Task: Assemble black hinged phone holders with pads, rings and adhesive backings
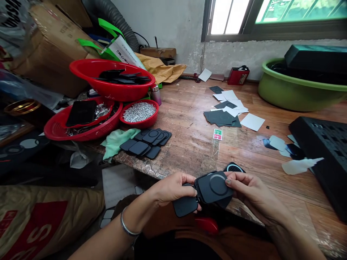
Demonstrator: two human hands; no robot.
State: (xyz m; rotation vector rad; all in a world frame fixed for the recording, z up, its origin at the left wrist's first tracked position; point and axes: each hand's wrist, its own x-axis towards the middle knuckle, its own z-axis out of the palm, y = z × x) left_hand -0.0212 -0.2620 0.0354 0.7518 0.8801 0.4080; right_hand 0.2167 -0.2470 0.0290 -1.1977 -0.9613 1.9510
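A dark grey folding pad device (213, 187) with a round ring on its top panel is held at the table's near edge. My left hand (170, 187) is closed on its left side, where a smaller square flap (185, 206) hangs down. My right hand (251, 193) grips the right side, thumb on the ring panel. Behind the fingers another panel with a white ring (233, 167) shows. A metal bangle is on my left wrist.
A pile of similar dark pads (148, 141) and a green cloth (116, 141) lie to the left. Red bowls hold screws (139, 112) and black parts (121, 77). Cards and grey sheets (230, 112) lie mid-table; a green tub (295, 90) and black trays (325, 151) stand right.
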